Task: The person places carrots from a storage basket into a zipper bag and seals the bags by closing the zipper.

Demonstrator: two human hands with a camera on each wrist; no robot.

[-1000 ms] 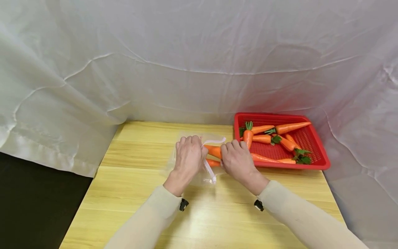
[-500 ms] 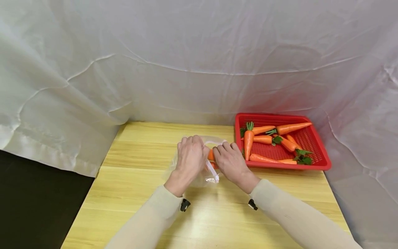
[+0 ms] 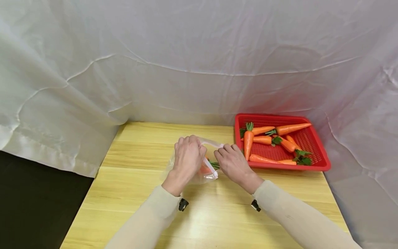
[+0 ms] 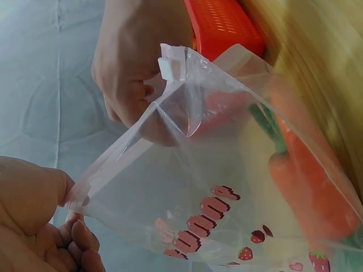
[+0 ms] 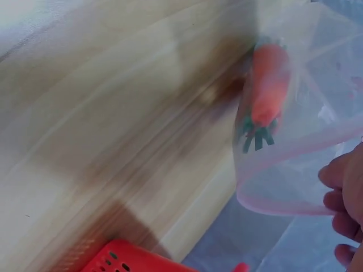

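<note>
A clear zip bag [image 3: 200,178] with a pale pink zip strip lies tilted between the hands, its mouth spread open toward the right. Thumb and fingers of my left hand [image 3: 186,155] pinch the bag's rim, as the left wrist view shows. At the other side of the mouth, my right hand [image 3: 233,164] has its fingers curled at the rim. Inside the bag lie orange carrots [image 4: 309,192] with green stems toward the opening. A white slider [image 4: 168,69] sits at one end of the zip. Pink lettering and strawberries are printed on the film.
A red basket [image 3: 324,162] stands at the back right of the wooden table [image 3: 130,193], with several carrots [image 3: 292,128] in it. Its near left corner is close to my right hand. A grey-white curtain [image 3: 186,90] hangs behind and on both sides.
My right hand pushed a carrot leftward into the bag and let go of it; the hand is now at the bag's rim. My left hand has stayed nearly in place.
</note>
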